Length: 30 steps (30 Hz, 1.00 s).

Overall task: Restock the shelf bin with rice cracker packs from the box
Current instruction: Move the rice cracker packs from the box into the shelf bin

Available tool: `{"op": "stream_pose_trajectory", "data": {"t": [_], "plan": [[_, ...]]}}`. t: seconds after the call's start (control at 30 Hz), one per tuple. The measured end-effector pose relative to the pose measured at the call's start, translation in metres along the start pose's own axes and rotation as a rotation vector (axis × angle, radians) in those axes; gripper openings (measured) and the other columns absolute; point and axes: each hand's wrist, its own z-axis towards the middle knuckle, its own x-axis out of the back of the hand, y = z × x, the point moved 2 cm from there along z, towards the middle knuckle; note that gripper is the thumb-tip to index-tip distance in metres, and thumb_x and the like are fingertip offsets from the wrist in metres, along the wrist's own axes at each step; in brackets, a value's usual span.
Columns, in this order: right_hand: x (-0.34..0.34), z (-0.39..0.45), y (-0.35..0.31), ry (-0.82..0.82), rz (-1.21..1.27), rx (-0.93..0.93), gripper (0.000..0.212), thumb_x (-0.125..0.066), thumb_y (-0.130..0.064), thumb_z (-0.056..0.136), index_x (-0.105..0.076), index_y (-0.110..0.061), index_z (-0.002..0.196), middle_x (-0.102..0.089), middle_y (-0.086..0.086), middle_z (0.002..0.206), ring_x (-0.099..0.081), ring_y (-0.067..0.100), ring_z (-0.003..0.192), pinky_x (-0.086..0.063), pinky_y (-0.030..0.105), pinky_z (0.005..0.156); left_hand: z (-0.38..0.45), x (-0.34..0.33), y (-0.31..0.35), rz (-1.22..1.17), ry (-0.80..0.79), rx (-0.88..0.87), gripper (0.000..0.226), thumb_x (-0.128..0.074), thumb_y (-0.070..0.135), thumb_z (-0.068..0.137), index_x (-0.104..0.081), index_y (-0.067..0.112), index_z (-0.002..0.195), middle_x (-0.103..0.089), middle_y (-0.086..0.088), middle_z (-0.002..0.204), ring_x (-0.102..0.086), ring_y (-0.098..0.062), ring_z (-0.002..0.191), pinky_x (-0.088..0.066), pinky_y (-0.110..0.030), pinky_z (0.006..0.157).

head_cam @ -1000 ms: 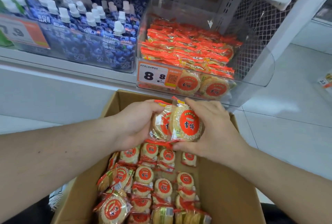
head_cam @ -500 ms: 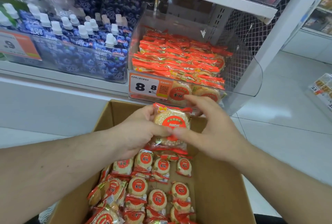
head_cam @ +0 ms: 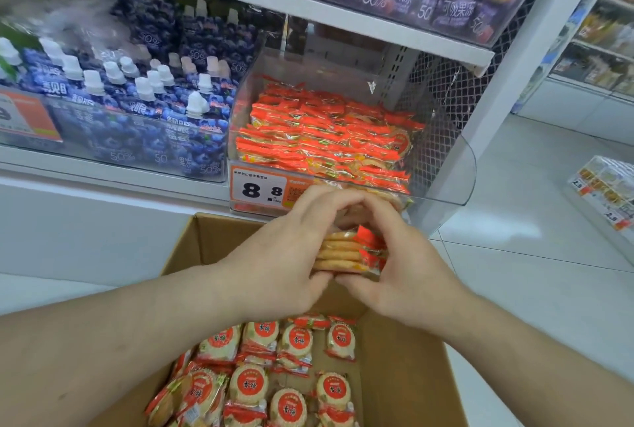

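Note:
My left hand [head_cam: 278, 255] and my right hand [head_cam: 401, 265] together clasp a small stack of rice cracker packs [head_cam: 346, 251], seen edge-on with red wrapper ends. The stack is held just below the front lip of the clear shelf bin [head_cam: 446, 169], which is filled with orange-red cracker packs [head_cam: 326, 138]. Under my arms stands the open cardboard box [head_cam: 408, 368] with several round cracker packs [head_cam: 264, 382] lying face up inside.
An orange price tag reading 8.8 [head_cam: 259, 188] is on the bin's front. Blue jelly pouches with white caps [head_cam: 137, 101] fill the bin to the left. A shelf board [head_cam: 308, 5] hangs above the cracker bin. White tiled floor [head_cam: 535, 255] lies to the right.
Both hands have lifted the packs from above the box up to the bin's front edge. The packs turned from face-on to edge-on, and my view tilted upward.

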Motion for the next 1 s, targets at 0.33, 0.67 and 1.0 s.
{"op": "stream_pose_trajectory", "data": {"t": [0.33,0.67,1.0], "plan": [[0.077,0.025,0.008,0.540,-0.329,-0.004,0.046,-0.083,-0.017,0.072,-0.063,-0.014,0.113,-0.060,-0.012,0.094,-0.054,-0.002,0.084,-0.041,0.013,0.081,0.029,0.015,-0.015,0.454,0.166,0.038,0.088,-0.064,0.039,0.075,-0.014,0.033,0.148,-0.015,0.009,0.155,-0.013,-0.012,0.143,-0.008,-0.035,0.112],[0.109,0.119,0.036,0.210,-1.207,-0.128,0.026,-0.064,-0.006,0.081,-0.058,-0.007,0.107,-0.059,0.016,0.101,-0.055,0.038,0.097,-0.043,0.040,0.063,0.049,0.013,-0.047,0.844,-0.068,0.228,0.081,-0.048,0.033,0.089,0.002,0.045,0.151,0.009,-0.003,0.163,0.020,-0.032,0.147,0.002,-0.052,0.118],[0.098,0.184,0.056,-0.190,-1.387,-0.333,0.015,-0.064,-0.019,0.089,-0.061,-0.015,0.103,-0.058,0.006,0.092,-0.060,0.031,0.091,-0.046,0.037,0.066,0.047,0.008,-0.050,0.863,-0.034,0.209,0.079,-0.043,0.030,0.091,0.006,0.045,0.151,0.011,-0.007,0.163,0.020,-0.033,0.147,-0.002,-0.049,0.117]]}}
